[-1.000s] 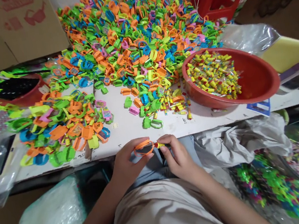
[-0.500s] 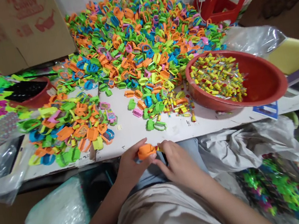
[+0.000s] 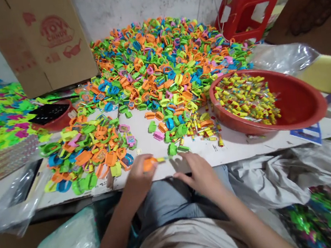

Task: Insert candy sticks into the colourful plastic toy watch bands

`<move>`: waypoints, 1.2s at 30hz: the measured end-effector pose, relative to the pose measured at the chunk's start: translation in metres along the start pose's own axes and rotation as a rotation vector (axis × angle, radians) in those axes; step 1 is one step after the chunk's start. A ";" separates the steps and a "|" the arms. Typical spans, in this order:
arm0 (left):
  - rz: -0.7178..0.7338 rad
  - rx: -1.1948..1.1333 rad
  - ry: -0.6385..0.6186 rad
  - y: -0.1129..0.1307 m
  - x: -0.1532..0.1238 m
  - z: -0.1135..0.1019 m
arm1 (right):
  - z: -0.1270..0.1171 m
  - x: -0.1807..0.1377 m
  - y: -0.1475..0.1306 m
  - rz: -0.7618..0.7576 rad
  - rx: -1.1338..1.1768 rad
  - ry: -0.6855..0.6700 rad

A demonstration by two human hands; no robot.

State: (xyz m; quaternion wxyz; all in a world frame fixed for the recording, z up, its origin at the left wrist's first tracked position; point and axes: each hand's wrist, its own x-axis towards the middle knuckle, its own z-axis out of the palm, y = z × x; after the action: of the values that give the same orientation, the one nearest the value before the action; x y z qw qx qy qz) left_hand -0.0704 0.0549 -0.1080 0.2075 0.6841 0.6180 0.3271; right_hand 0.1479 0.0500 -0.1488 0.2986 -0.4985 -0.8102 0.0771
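Observation:
My left hand (image 3: 138,178) is closed around an orange plastic toy watch (image 3: 149,163) with a small yellow piece sticking out to the right, held at the white table's (image 3: 249,146) front edge. My right hand (image 3: 198,173) lies just right of it, fingers loosely spread over the table edge, holding nothing I can see. A small pile of finished-looking coloured watches (image 3: 89,152) lies left of my left hand. A few green and orange pieces (image 3: 173,131) and small yellow tubes (image 3: 203,128) lie just beyond my hands.
A red bowl (image 3: 298,100) of yellow wrapped tubes stands at the right. A big heap of coloured watch bands (image 3: 162,58) fills the back. A cardboard box (image 3: 37,35), a smaller red bowl (image 3: 55,115), a red stool (image 3: 247,8) and plastic bags (image 3: 288,176) surround the table.
Both hands have moved up from my lap to the table edge. The left hand carried the orange watch leftward; the right hand let go of it and opened.

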 end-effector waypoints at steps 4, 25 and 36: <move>0.025 0.437 0.404 -0.035 0.036 -0.035 | -0.012 0.009 0.041 0.207 -0.141 0.061; 0.051 -0.067 -0.023 -0.003 0.049 0.093 | 0.013 0.020 0.067 0.286 -0.354 -0.016; -0.231 -0.867 -0.153 0.007 0.021 0.065 | 0.008 0.021 0.055 0.305 0.129 0.057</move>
State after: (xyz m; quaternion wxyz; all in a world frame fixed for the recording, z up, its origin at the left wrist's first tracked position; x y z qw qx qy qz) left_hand -0.0191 0.0820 -0.1442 0.5552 0.4827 0.4790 0.4788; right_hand 0.1782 0.0968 -0.1702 0.3374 -0.5975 -0.7098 0.1590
